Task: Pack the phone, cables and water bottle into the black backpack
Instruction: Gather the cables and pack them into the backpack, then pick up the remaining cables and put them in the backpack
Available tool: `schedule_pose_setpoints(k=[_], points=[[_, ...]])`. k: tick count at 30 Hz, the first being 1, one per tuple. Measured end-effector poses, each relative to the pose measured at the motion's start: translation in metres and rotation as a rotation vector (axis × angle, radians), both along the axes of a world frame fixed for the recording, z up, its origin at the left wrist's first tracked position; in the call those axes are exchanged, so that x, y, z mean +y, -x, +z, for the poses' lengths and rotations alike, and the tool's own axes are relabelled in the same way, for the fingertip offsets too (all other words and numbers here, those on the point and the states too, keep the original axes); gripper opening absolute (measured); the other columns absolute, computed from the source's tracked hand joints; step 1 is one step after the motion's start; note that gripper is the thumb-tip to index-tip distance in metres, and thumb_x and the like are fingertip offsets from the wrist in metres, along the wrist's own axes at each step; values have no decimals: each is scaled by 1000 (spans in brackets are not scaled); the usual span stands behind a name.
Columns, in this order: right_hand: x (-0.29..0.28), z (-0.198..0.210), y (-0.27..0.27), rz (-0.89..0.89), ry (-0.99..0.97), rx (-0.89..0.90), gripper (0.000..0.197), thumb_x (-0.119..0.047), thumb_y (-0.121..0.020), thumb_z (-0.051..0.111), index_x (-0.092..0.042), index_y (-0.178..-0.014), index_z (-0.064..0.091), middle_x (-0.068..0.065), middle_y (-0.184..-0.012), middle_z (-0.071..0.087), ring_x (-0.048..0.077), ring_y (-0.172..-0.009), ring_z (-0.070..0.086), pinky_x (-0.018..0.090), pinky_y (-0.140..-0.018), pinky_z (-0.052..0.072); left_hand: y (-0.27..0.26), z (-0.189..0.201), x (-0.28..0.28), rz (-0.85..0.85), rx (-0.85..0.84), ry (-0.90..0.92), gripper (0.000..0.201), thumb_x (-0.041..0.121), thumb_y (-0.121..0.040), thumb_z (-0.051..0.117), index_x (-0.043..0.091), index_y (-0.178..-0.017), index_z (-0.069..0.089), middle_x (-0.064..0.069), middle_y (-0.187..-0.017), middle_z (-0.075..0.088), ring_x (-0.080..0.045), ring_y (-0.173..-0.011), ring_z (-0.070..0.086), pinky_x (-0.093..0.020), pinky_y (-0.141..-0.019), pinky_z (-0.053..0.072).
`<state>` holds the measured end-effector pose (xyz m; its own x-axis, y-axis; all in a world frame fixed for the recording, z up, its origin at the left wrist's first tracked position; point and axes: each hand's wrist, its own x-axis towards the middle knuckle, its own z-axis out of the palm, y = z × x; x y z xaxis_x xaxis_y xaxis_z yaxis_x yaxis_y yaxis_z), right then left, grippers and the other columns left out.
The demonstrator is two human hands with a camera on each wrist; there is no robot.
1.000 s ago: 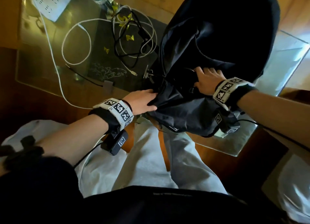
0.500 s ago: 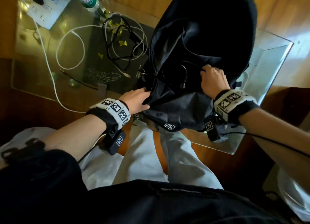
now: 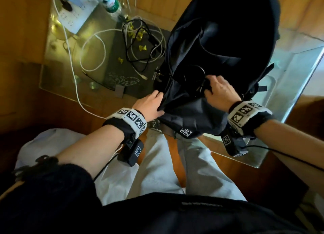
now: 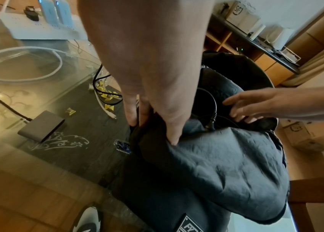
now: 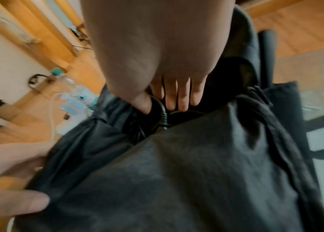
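The black backpack [image 3: 219,41] stands on the glass table with its mouth towards me. My left hand [image 3: 154,106] pinches the fabric rim on the left of the opening [image 4: 135,133]. My right hand [image 3: 215,86] is at the right of the opening, its thumb and fingers pinching a coiled black cable [image 5: 164,119] whose plug hangs over the rim [image 4: 210,116]. More cables lie on the table to the left: a white loop [image 3: 91,53] and a black-and-white tangle [image 3: 136,46]. The water bottle [image 3: 110,2] lies at the table's far edge. I see no phone.
A white power strip [image 3: 75,14] with plugs sits at the far left, its cord running off the table. A small grey box [image 4: 42,125] on a black lead lies near the front edge. Yellow wrappers [image 3: 142,48] are scattered among the cables. My knees are under the glass table [image 3: 289,67].
My right hand has come up from deeper in the bag to its opening, and the black cable coil now shows there. My left hand keeps its hold on the rim.
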<state>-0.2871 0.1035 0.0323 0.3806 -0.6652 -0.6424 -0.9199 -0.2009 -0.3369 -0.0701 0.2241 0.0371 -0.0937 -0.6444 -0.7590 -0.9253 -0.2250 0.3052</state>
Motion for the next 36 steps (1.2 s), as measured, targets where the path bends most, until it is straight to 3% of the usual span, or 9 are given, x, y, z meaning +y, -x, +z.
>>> schedule_pose_setpoints(k=[4, 8, 14, 17, 20, 23, 28, 32, 36], points=[[21, 2, -16, 267, -181, 47, 65, -44, -88, 50, -30, -146, 25, 12, -142, 43, 35, -128, 42, 45, -105, 32, -5, 5, -3, -78, 1, -38, 57, 41, -88, 60, 9, -129, 36, -10, -128, 39, -32, -117, 47, -45, -82, 47], [54, -16, -13, 474, -255, 254, 65, -57, -87, 44, -41, -145, 19, 6, -144, 43, 32, -131, 39, 47, -106, 25, -24, 13, -4, -176, 35, -61, 61, 47, -90, 55, 16, -138, 35, -4, -137, 36, -26, -120, 46, -42, -89, 46], [57, -18, -12, 335, -300, 239, 62, -43, -89, 47, -37, -144, 19, 8, -141, 44, 34, -128, 43, 46, -106, 28, -106, 33, -19, -190, -84, -71, 39, 29, -93, 54, 26, -131, 49, -1, -138, 40, -20, -118, 51, -41, -95, 46], [57, -14, -23, 156, -280, 198, 68, -41, -86, 55, -18, -140, 19, 13, -126, 56, 35, -112, 57, 46, -98, 41, -154, 41, -43, -165, -206, -46, 41, 24, -92, 56, 22, -133, 48, -4, -139, 40, -21, -113, 52, -34, -88, 48], [57, -11, -36, 33, -255, 188, 88, -41, -83, 62, -19, -146, 3, 14, -118, 60, 36, -102, 62, 48, -90, 48, -184, 41, -77, -85, -293, 54, 53, 23, -90, 60, 18, -139, 40, -8, -144, 36, -25, -111, 54, -35, -83, 49], [61, -11, -50, 48, -244, 251, 95, -44, -84, 60, -26, -148, -8, 10, -126, 56, 33, -112, 58, 49, -97, 41, -189, 28, -114, 41, -263, 165, 61, 22, -88, 62, 15, -142, 33, -10, -146, 29, -30, -121, 47, -42, -89, 45], [66, -20, -70, -108, -213, 305, 76, -37, -85, 57, -31, -145, 10, 9, -125, 54, 33, -112, 56, 54, -104, 28, -180, -16, -153, 123, -93, 152, 67, 20, -85, 64, 17, -143, 30, -12, -149, 26, -33, -133, 37, -46, -108, 36], [67, -32, -84, -199, -205, 354, 67, -30, -84, 55, -28, -139, 17, 10, -116, 57, 33, -102, 59, 57, -105, 24, -188, -51, -139, 6, -65, 63, 65, 16, -85, 64, 17, -142, 33, -9, -148, 28, -33, -130, 41, -43, -99, 41], [69, -46, -95, -229, -230, 439, 75, -29, -85, 55, -25, -145, 11, 16, -124, 53, 35, -109, 56, 57, -108, 21, -211, -84, -94, -82, -100, 9, 58, 21, -83, 66, 18, -133, 38, -10, -137, 37, -35, -118, 49, -46, -89, 48]])
